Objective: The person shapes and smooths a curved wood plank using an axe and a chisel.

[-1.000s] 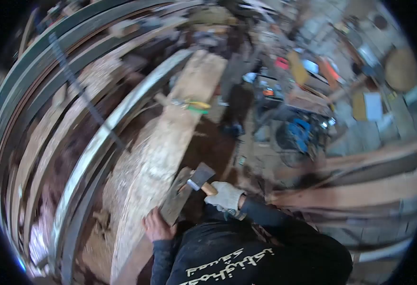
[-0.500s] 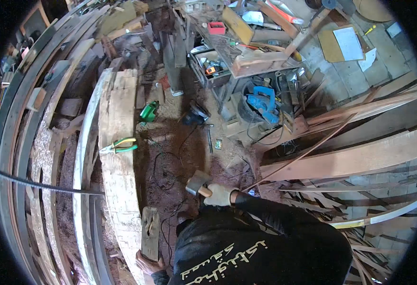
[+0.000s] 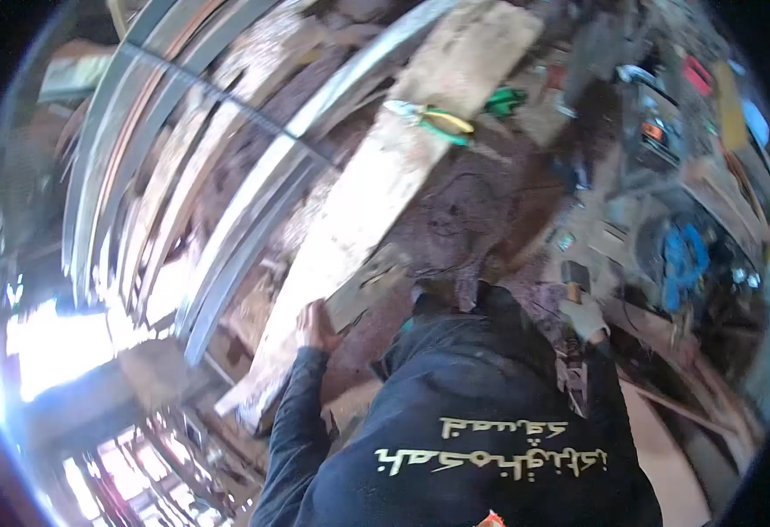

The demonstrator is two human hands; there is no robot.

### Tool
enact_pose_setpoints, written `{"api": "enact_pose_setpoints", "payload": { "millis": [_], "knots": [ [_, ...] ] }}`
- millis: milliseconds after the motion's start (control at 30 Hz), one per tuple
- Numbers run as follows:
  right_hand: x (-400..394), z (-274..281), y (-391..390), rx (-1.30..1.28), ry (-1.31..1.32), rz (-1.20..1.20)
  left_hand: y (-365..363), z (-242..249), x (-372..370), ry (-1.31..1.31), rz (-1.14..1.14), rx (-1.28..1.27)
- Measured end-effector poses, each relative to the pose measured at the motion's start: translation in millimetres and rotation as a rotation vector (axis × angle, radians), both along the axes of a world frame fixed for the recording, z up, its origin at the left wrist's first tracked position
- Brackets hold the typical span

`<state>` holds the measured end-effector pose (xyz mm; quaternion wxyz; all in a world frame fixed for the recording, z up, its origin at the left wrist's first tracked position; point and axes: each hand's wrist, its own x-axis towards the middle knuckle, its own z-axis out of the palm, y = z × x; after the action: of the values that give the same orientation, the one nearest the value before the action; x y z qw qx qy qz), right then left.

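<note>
Hammer (image 3: 575,274) swung right; left hand (image 3: 313,325) grips wood block (image 3: 366,285) on beam (image 3: 376,184).

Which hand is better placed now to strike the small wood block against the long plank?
Probably the right hand: gloved, it grips the hammer. The left hand holds the wood block against the plank.

I've got the pliers (image 3: 429,119) lying on the long plank (image 3: 385,189) at twelve o'clock, curved rails (image 3: 227,176) at ten, cluttered bench (image 3: 692,158) at two.
</note>
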<state>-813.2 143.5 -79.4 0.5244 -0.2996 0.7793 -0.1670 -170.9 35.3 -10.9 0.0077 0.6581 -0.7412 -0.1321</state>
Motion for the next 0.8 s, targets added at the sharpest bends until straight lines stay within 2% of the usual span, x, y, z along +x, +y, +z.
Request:
{"api": "enact_pose_setpoints", "payload": {
  "millis": [100,133,167,200,233,333,433,567,633,667,733,800],
  "knots": [
    [-12,-53,14,0.048,-0.125,0.011,-7,26,-25,-0.006,0.040,0.011],
    [-10,-47,9,0.020,-0.008,0.125,-6,28,-26,-0.024,0.019,0.005],
    [-3,-44,4,0.017,-0.012,0.149,-6,29,-28,-0.028,0.044,0.002],
    [1,-44,4,-0.110,0.005,0.208,-6,29,-28,-0.023,0.037,0.011],
    [6,-39,2,-0.236,0.021,0.262,-5,28,-27,-0.015,0.027,0.021],
    [26,7,-23,-0.120,0.086,0.386,-5,25,-25,0.003,0.025,0.006],
    [49,44,-43,-0.127,0.194,0.474,-6,22,-23,0.013,0.018,-0.006],
    [70,55,-50,-0.096,0.054,0.396,-6,28,-24,-0.008,0.013,0.026],
    [82,45,-44,-0.045,-0.107,0.262,-6,27,-22,0.021,0.004,0.018],
    [86,44,-38,-0.049,-0.091,0.253,-6,26,-22,0.042,0.001,0.012],
    [111,63,-33,0.087,-0.196,0.054,-6,22,-18,0.067,-0.020,-0.010],
    [124,65,-14,0.069,-0.110,0.085,-3,18,-14,0.099,-0.047,-0.028]
  ]
}}
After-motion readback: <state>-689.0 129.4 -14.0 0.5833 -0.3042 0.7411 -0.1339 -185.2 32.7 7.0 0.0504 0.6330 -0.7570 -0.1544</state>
